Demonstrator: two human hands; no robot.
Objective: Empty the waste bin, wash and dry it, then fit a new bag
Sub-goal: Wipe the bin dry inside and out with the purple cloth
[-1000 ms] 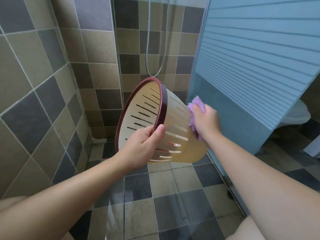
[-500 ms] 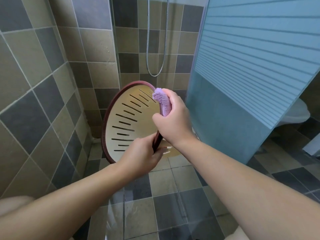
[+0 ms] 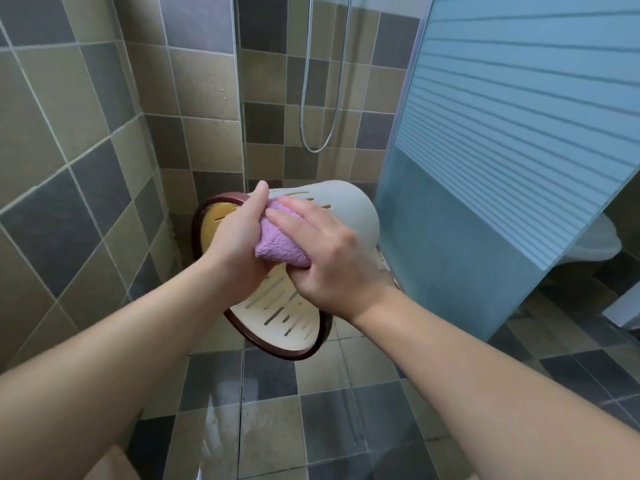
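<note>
Bin is held in mid-air at centre frame, mouth tilted toward 7 o'clock, so its wall faces you. Your left hand clamps the rim to steady it; your right hand, touching it at 3 o'clock, presses the cloth on the wall, probably drying.

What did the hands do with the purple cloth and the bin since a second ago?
The right hand carried the purple cloth from the bin's far side, over its rim, to the near side beside the left hand. The bin tipped, so its opening faces more downward. The left hand is still holding the rim; the shower hose hangs unchanged.
</note>
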